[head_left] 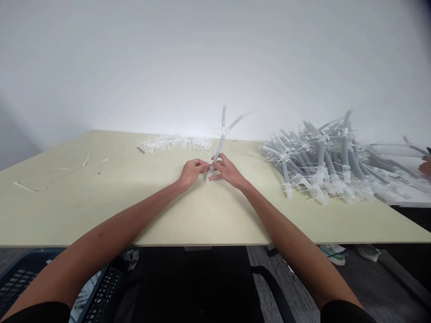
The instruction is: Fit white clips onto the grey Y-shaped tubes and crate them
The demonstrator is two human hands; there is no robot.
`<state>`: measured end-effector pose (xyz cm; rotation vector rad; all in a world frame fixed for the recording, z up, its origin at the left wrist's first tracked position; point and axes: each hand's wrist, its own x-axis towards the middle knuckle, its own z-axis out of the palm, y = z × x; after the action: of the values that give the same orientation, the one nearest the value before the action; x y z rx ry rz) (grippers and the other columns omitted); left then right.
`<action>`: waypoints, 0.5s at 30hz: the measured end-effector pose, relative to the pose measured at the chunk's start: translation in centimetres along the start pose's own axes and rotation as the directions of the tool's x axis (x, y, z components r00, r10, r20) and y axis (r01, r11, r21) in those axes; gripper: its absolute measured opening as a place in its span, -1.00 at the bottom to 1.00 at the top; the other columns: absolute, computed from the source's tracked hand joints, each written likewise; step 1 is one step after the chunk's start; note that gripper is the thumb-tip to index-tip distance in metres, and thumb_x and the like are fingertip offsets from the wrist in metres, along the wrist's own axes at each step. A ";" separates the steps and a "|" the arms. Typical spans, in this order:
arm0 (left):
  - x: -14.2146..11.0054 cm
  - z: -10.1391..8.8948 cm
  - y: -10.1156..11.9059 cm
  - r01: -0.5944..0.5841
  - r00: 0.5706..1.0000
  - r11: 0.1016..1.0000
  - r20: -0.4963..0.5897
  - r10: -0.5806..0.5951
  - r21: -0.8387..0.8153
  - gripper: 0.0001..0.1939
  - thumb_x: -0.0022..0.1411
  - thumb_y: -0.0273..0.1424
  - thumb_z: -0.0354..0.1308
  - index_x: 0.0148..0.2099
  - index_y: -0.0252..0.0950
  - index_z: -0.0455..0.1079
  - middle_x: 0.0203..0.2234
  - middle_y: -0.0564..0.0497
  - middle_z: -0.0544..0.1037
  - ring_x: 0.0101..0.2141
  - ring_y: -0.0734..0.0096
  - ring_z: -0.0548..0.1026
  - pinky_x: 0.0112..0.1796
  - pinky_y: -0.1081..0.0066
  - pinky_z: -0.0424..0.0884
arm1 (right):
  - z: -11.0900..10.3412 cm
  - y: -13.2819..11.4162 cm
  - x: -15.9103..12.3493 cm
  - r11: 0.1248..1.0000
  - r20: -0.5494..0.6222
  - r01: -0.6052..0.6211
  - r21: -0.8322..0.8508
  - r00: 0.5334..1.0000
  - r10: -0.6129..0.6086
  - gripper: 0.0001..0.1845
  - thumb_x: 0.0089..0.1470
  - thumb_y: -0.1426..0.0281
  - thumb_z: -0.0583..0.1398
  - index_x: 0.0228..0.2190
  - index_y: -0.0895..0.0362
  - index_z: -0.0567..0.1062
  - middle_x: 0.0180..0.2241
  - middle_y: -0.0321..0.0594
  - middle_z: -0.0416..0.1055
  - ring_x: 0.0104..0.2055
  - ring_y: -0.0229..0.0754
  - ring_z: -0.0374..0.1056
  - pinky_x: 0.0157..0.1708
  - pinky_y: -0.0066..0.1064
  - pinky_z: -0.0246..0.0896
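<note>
A Y-shaped tube assembly point(219, 146) of clear and greyish tubing stands tilted over the middle of the table, its two branches pointing up. My right hand point(227, 170) is closed round its lower stem, just above the pale end piece. At the left of that stem, my left hand point(195, 170) has thumb and fingertips pinched together; what lies between them is too small to make out. Thin clear strands stick out near the fork of the tube.
White small sticks or ties point(175, 143) lie in a heap at the back. Many similar tube assemblies point(323, 157) are piled at the right. A short grey strip point(140, 150) and pale scraps point(25, 186) lie leftward. Another person's hand point(426, 167) shows at far right. Below stands a blue basket point(97, 291).
</note>
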<state>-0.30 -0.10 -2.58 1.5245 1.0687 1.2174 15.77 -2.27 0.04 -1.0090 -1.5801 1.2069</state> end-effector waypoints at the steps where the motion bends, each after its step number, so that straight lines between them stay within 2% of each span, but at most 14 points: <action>1: 0.0 0.1 0.0 0.007 1.000 1.000 0.005 -0.007 -0.030 -0.73 -0.01 -0.22 0.21 -0.35 -0.35 0.42 -0.44 -0.05 0.53 -0.40 0.39 0.47 -0.28 0.36 0.39 | 0.1 0.0 0.0 1.000 0.008 -0.001 0.015 1.000 0.001 -0.76 0.04 0.27 0.14 -0.23 0.05 0.26 -0.34 -0.25 0.35 -0.32 -0.25 0.37 -0.41 -0.30 0.47; 5: -0.2 0.2 0.1 0.028 1.000 0.997 0.015 -0.027 -0.077 -0.68 -0.07 -0.21 0.27 -0.36 -0.37 0.39 -0.44 -0.05 0.52 -0.42 0.40 0.46 -0.28 0.33 0.38 | 0.2 -0.3 -0.2 0.999 0.041 -0.016 0.037 0.999 0.014 -0.74 0.05 0.28 0.15 -0.21 0.05 0.26 -0.33 -0.27 0.33 -0.33 -0.27 0.38 -0.30 -0.25 0.46; 9: -0.1 -0.2 0.1 0.059 0.998 0.993 0.035 -0.056 -0.098 -0.69 -0.05 -0.21 0.25 -0.36 -0.38 0.40 -0.46 -0.05 0.49 -0.44 0.44 0.42 -0.27 0.31 0.38 | -0.1 -0.7 -0.5 0.998 0.102 -0.026 0.059 0.995 0.020 -0.67 0.01 0.31 0.20 -0.17 0.05 0.26 -0.28 -0.25 0.34 -0.28 -0.24 0.41 -0.20 -0.21 0.42; 15: -0.1 -0.9 0.4 0.071 0.990 0.985 0.129 -0.050 -0.159 -0.67 -0.04 -0.21 0.26 -0.36 -0.42 0.43 -0.56 0.00 0.42 -0.47 0.47 0.38 -0.25 0.29 0.37 | -0.3 -0.4 -0.2 0.997 0.093 -0.019 0.075 0.996 0.012 -0.59 -0.09 0.37 0.28 -0.18 0.06 0.27 -0.31 -0.27 0.34 -0.26 -0.20 0.42 -0.21 -0.19 0.43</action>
<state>-1.16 -0.14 -2.10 1.4128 0.9048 1.1240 16.06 -2.48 0.40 -0.9305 -1.5872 1.3310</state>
